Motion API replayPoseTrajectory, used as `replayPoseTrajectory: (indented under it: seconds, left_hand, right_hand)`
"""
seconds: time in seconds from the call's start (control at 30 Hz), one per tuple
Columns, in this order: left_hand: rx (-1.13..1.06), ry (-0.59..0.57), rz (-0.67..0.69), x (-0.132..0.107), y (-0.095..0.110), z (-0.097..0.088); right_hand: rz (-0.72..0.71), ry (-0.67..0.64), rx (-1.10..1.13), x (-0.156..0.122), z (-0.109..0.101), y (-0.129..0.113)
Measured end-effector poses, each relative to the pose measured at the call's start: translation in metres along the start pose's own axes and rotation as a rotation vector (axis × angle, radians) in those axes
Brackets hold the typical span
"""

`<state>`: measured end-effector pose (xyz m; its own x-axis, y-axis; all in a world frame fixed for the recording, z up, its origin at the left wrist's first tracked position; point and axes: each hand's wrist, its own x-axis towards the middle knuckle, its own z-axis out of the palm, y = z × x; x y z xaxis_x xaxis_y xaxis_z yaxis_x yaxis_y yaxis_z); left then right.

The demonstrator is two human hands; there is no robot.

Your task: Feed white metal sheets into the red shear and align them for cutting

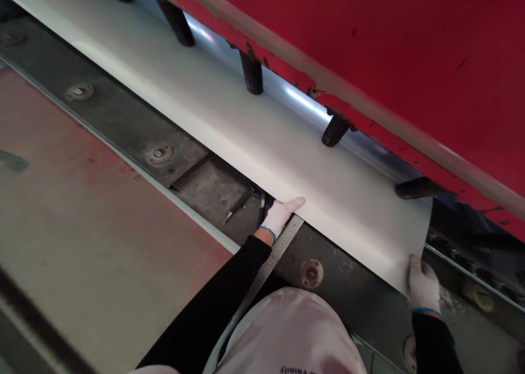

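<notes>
A long grey metal sheet (229,117) lies on the dark machine bed (123,117) and runs under the red machine body (369,46). My left hand (279,215), in a white glove, rests at the sheet's near edge, pressing down on a steel ruler (262,275) that lies on the bed with its far end against that edge. My right hand (423,285), also gloved, grips the sheet's near right corner. Both sleeves are black.
Black cylindrical hold-down feet (251,73) hang from the red machine over the sheet. Round bolts (310,272) sit in the bed. A worn red-and-grey floor or platform (82,221) lies to the left. A pink garment (287,330) fills the bottom centre.
</notes>
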<state>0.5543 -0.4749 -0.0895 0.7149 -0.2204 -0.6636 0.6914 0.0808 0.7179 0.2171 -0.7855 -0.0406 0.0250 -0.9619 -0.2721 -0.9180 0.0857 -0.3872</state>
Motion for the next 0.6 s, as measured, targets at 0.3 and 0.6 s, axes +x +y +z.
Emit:
replayPoseTrajectory:
  seconds: [0.3,0.6]
  left_hand:
    - [0.102,0.065,0.049,-0.008,-0.006,0.003]
    - [0.002,0.104,-0.007,-0.008,-0.011,-0.002]
  right_hand:
    - [-0.043,0.195,0.009,-0.027,0.017,-0.007]
    - [-0.060,0.237,0.027,-0.037,0.022,-0.004]
